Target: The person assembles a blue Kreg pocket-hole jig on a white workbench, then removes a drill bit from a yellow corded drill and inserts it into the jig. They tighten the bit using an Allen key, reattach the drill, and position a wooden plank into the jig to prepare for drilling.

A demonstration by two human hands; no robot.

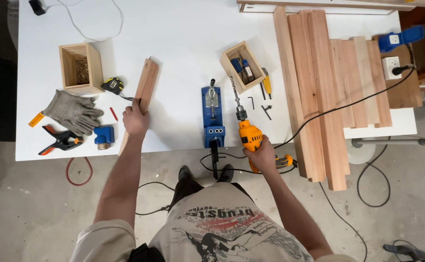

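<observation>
Timber strip point(142, 92), a short pale length lying at a slant on the white table point(183, 34), is gripped near its middle by the left hand point(135, 119), fingers wrapped over its edge. The right hand point(262, 155) is closed round the grip of an orange corded drill point(249, 136), whose long bit points away from the person, its black cord point(348, 104) trailing right across the stacked boards point(314, 87).

Between the two hands stands a blue drilling jig point(213, 114), clamped at the table's near edge. Just left of the strip lie a yellow-and-black tape measure point(113, 85), a red pencil point(113, 114), grey work gloves point(72, 111), a small blue block point(104, 135) and an orange-and-black spring clamp point(59, 140). An open wooden box of screws point(80, 68) sits behind the gloves. A second wooden box point(243, 65) holding bits stands beyond the drill, with a yellow-handled screwdriver point(266, 83) and hex keys point(259, 107) beside it.
</observation>
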